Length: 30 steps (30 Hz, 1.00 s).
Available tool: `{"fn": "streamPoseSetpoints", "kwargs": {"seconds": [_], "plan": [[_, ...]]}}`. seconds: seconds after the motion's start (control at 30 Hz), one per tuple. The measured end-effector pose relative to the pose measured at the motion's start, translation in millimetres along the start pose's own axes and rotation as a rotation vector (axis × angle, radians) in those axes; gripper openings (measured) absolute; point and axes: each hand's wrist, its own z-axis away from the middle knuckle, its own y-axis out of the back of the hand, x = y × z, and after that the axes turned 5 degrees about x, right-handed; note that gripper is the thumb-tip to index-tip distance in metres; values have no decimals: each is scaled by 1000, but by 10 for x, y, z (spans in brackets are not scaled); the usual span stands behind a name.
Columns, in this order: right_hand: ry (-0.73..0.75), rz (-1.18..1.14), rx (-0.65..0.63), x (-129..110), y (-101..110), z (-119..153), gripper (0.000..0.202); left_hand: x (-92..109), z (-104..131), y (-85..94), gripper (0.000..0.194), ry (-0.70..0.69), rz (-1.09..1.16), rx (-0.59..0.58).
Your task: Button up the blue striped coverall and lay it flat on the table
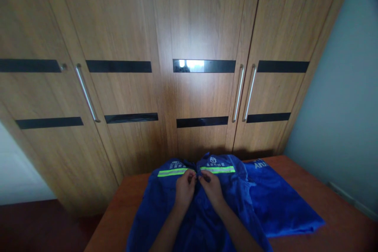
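A blue work jacket (161,201) with yellow-green reflective strips and pale printing across its chest lies spread on the table, collar towards the cabinet. My left hand (186,183) pinches the front edge of the jacket just under the left strip. Close beside it, my right hand (211,185) pinches the opposite front edge. The fingertips of both hands almost meet at the middle opening, below the collar. Whatever small fastening may be between the fingers is too small to make out. Both forearms lie over the lower part of the jacket.
A folded blue garment (277,201) with white lettering lies to the right, against the jacket's sleeve. Both rest on a reddish-brown table (124,201). Behind it stands a wooden wardrobe (203,94) with metal handles (238,92). A pale wall (339,106) rises on the right.
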Motion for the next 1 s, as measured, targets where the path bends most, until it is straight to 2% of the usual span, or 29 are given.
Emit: {"fn": "streamPoseSetpoints", "kwargs": {"seconds": [0.23,0.47,0.67,1.0], "plan": [[36,35,-186,-12,10,13,21,59,20,10,16,-5,-11,19],[87,105,-323,-54,49,49,29,37,-30,35,11,87,186,25],[171,284,-315,-173,70,105,25,-3,-10,1,19,175,334,42],[259,527,-206,-393,133,93,17,36,67,9,8,237,413,79]]}}
